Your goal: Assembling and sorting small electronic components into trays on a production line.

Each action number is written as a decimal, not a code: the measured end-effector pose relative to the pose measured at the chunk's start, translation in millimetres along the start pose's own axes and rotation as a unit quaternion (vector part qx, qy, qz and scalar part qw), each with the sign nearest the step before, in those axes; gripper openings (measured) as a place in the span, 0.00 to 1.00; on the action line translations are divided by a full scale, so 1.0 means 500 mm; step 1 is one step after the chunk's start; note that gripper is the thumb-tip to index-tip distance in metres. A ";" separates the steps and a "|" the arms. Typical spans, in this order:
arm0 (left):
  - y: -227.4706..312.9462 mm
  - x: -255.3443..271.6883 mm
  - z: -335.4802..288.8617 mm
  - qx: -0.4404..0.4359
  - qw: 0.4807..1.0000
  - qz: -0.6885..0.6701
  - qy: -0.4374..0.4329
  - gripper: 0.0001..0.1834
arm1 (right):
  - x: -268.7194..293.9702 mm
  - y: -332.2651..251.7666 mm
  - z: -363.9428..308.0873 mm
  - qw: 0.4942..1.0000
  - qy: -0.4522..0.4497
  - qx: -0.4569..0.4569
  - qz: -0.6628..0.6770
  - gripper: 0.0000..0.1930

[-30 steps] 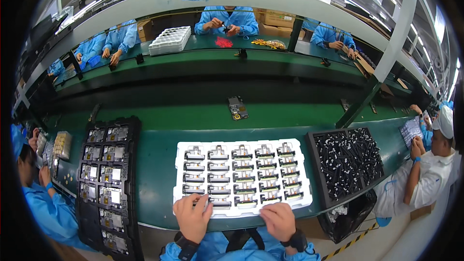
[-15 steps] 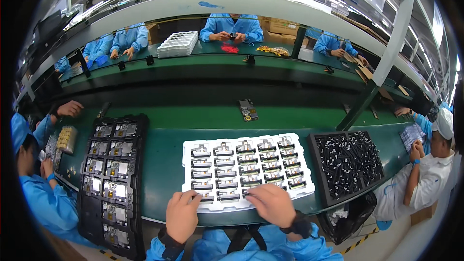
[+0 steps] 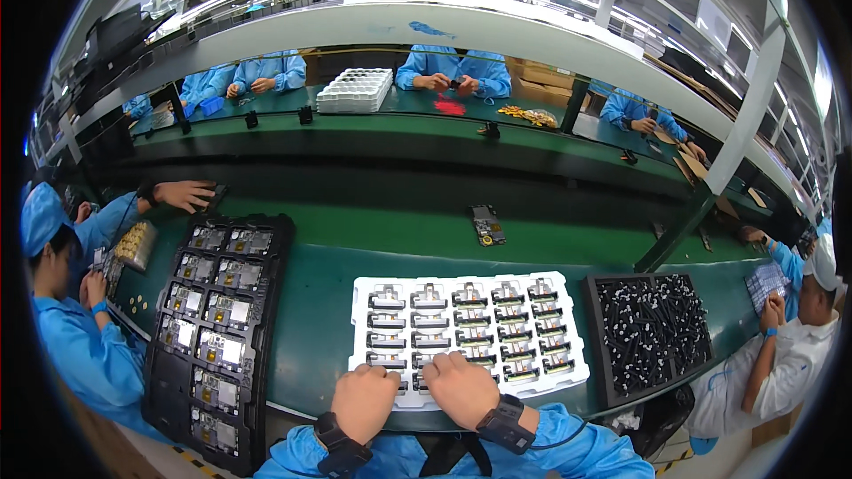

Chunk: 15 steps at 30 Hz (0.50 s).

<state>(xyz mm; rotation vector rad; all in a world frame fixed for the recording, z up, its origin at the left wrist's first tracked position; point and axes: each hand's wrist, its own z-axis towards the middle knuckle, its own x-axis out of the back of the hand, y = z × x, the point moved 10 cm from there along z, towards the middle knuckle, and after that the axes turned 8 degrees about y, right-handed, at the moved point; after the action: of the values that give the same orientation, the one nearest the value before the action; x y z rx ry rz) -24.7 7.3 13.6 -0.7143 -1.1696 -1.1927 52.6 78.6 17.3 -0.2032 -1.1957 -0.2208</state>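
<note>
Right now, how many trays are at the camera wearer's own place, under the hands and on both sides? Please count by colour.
White moulded plastic tray: 1
Long black rectangular tray plus shorter black rectangular tray: 2
Total: 3 trays

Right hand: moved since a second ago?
Yes, leftward: the right hand has shifted left along the white tray near its front edge, farther from the black bin on the right.

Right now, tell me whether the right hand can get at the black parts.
Probably yes: the right hand is at the near edge of the white tray, and the black parts lie in an open box just right of that tray, with nothing seen standing between.
</note>
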 end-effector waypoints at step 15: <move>0.028 -0.036 0.004 -0.011 0.998 0.007 -0.067 0.05 | -0.053 -0.029 -0.012 0.989 -0.122 0.082 0.002 0.06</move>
<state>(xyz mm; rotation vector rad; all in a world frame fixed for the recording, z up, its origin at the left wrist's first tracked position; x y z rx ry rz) -11.2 19.0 -1.0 -0.8280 -1.2609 -1.1613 44.9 64.8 -9.1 -0.0894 -1.4488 -0.0942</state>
